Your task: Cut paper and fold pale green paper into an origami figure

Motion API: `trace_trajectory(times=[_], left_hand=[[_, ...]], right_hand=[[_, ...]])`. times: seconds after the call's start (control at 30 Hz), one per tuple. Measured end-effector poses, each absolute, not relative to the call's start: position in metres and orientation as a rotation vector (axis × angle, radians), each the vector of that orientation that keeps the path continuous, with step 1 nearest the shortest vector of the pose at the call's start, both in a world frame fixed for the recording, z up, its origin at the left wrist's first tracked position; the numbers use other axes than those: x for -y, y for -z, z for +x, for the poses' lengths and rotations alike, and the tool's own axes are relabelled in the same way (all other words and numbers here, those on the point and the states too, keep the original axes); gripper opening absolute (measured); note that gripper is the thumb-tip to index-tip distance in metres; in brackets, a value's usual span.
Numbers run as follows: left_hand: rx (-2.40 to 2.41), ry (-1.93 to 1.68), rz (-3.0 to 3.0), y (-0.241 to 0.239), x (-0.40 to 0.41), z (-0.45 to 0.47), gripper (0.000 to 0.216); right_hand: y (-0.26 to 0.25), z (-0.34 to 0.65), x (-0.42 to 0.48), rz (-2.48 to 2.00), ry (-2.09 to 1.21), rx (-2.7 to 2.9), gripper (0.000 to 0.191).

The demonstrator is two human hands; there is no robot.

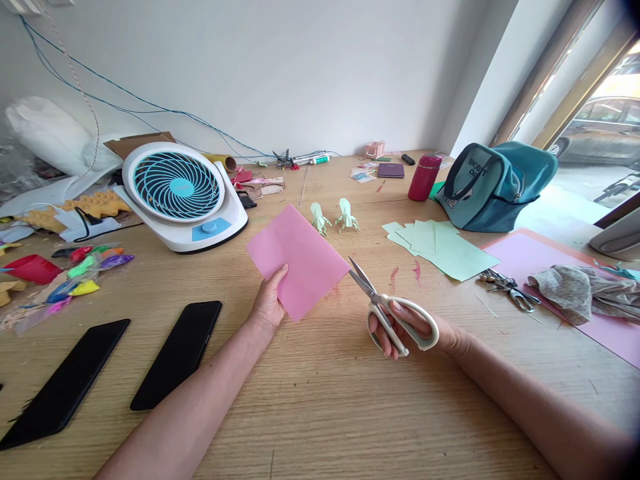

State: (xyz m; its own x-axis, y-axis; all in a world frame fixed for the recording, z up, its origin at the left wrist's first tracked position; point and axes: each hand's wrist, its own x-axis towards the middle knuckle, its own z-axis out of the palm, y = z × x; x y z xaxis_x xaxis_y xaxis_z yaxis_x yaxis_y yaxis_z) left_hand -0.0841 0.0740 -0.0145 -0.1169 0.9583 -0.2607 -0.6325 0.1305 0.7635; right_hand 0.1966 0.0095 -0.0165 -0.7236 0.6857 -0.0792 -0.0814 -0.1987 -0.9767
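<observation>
A pink sheet of paper (303,263) is pinched at its lower left edge by my left hand (269,299), thumb on top and fingers behind. My right hand (395,327) grips white-handled scissors (387,310), with fingers through the handle loops. Their blades are parted and point up and left, close to the paper's right corner; whether they touch it I cannot tell. Behind the paper, two pale green paper figures (346,215) with cut, splayed ends stand on the wooden table (320,413).
Two black phones (177,353) lie at left, near a white fan (180,190) and colourful clay packets (83,280). To the right are green paper sheets (435,243), a red flask (425,178), a teal backpack (493,187), metal tools (515,293) and a grey cloth (575,290).
</observation>
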Motion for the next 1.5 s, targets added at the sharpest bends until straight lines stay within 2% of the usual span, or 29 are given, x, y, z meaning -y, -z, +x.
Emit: trace_trajectory(times=[0.83,1.17,1.5], left_hand=[[-0.931,-1.468,0.526,0.0142,-0.0742,-0.0849,0.029],[-0.967,-1.494,0.568,0.0113,-0.0747,-0.0844,0.023],[-0.952,-1.451,0.554,0.0102,-0.0759,-0.0888,0.027]], right_hand=[[0.0222,0.1946,-0.0128,-0.683,-1.977,1.462,0.060],[0.0216,0.1945,-0.0127,-0.718,-1.958,1.449,0.058],[0.0248,0.1955,-0.0139,-0.764,-1.935,1.473,0.057]])
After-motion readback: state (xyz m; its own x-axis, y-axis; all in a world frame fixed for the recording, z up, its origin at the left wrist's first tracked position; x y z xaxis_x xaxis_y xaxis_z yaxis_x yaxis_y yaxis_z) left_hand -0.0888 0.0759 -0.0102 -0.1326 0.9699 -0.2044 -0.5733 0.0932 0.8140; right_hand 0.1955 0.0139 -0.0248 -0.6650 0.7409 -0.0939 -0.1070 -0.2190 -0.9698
